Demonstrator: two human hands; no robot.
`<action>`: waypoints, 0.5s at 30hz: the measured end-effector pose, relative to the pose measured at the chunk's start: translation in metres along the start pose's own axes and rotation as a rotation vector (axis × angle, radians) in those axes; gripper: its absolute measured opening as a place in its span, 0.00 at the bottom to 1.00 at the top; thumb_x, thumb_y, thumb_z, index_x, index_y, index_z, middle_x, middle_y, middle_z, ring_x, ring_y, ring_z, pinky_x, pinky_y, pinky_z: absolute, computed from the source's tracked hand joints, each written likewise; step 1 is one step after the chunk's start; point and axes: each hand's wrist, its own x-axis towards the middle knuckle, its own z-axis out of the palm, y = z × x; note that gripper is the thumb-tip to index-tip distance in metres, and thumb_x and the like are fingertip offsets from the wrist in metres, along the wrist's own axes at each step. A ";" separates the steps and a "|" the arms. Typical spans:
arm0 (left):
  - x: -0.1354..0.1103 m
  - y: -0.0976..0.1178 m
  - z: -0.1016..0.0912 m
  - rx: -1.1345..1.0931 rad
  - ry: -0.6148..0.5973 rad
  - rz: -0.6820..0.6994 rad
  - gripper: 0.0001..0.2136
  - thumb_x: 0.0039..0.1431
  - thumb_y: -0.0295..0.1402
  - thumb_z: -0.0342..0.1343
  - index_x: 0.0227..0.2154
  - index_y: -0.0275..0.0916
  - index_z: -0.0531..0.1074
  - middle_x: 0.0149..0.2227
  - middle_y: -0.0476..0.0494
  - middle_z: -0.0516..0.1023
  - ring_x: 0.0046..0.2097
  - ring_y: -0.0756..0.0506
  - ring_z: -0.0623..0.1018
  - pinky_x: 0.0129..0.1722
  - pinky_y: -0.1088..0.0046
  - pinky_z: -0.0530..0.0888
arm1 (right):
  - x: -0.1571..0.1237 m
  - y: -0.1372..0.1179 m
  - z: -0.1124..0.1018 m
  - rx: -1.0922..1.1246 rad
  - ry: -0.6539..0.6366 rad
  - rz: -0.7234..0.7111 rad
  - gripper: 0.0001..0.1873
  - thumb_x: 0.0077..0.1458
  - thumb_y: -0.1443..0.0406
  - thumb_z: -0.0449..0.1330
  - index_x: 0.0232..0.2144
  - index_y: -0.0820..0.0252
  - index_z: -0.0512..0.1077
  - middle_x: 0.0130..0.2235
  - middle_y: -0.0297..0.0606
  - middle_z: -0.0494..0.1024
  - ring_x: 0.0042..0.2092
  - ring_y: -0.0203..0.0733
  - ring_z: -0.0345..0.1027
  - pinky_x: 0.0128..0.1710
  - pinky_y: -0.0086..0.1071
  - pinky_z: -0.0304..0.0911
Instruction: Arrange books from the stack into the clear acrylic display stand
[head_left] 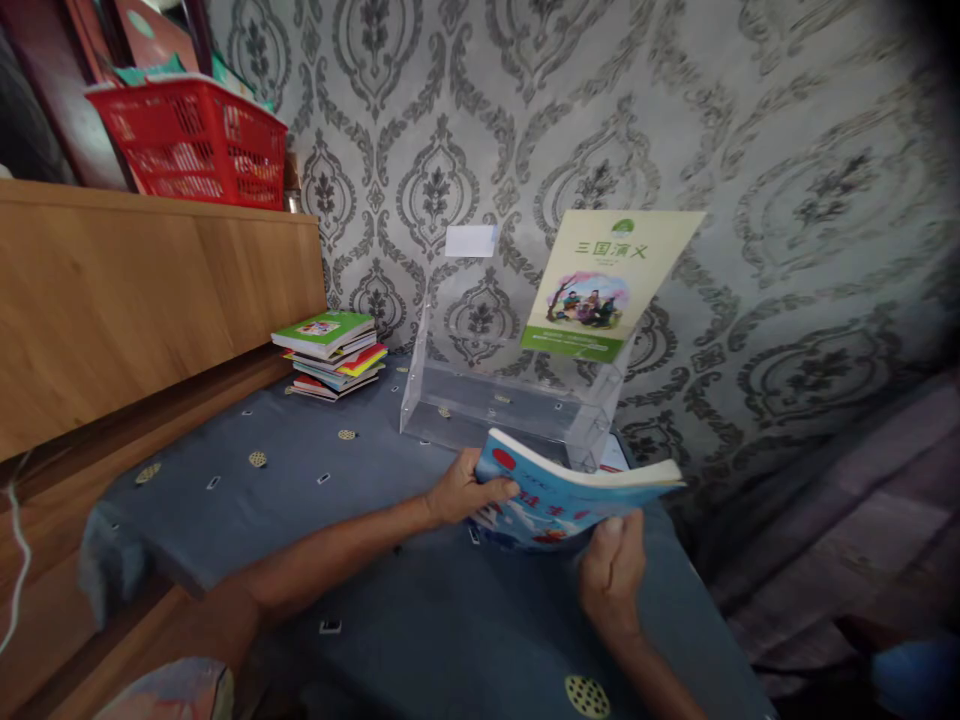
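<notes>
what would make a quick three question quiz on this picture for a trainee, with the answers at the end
1. True or false: the left hand has its thumb on the cover of the blue book.
2. Fill in: the plastic basket on the wooden cabinet is ____.
3. Where is the stack of books? a) in the basket b) on the cabinet c) on the blue-grey cloth

Key: 1 true; 2 red; 3 c
</notes>
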 end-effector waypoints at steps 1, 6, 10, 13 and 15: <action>-0.003 -0.010 -0.003 -0.011 0.001 -0.030 0.30 0.38 0.61 0.66 0.28 0.36 0.75 0.26 0.48 0.74 0.30 0.49 0.71 0.33 0.74 0.70 | -0.005 0.003 -0.001 -0.028 -0.023 0.029 0.20 0.64 0.45 0.46 0.32 0.52 0.58 0.25 0.34 0.63 0.28 0.45 0.57 0.32 0.41 0.57; -0.017 -0.053 -0.008 -0.100 0.036 -0.191 0.32 0.34 0.58 0.71 0.35 0.36 0.77 0.31 0.44 0.78 0.37 0.44 0.77 0.40 0.70 0.74 | -0.018 0.012 -0.001 -0.075 -0.048 0.036 0.19 0.64 0.45 0.46 0.32 0.52 0.58 0.25 0.34 0.66 0.27 0.45 0.61 0.29 0.38 0.58; -0.021 -0.065 -0.008 -0.172 -0.005 -0.248 0.34 0.32 0.57 0.73 0.38 0.36 0.77 0.37 0.40 0.81 0.41 0.41 0.80 0.45 0.66 0.75 | -0.019 0.023 -0.004 -0.110 -0.044 0.049 0.20 0.64 0.44 0.45 0.33 0.52 0.60 0.27 0.35 0.68 0.32 0.48 0.65 0.34 0.39 0.62; -0.020 -0.066 -0.009 -0.179 -0.032 -0.257 0.34 0.34 0.57 0.72 0.40 0.38 0.77 0.38 0.41 0.82 0.44 0.38 0.80 0.46 0.63 0.75 | -0.021 0.036 -0.009 -0.148 -0.061 0.047 0.22 0.64 0.43 0.45 0.36 0.53 0.63 0.31 0.39 0.72 0.38 0.51 0.68 0.40 0.42 0.64; -0.019 -0.068 -0.009 -0.185 -0.075 -0.240 0.33 0.36 0.58 0.71 0.42 0.39 0.76 0.38 0.42 0.81 0.45 0.38 0.80 0.48 0.61 0.74 | -0.025 0.044 -0.011 -0.184 -0.061 0.066 0.23 0.64 0.44 0.46 0.41 0.54 0.65 0.36 0.43 0.74 0.43 0.54 0.69 0.44 0.43 0.64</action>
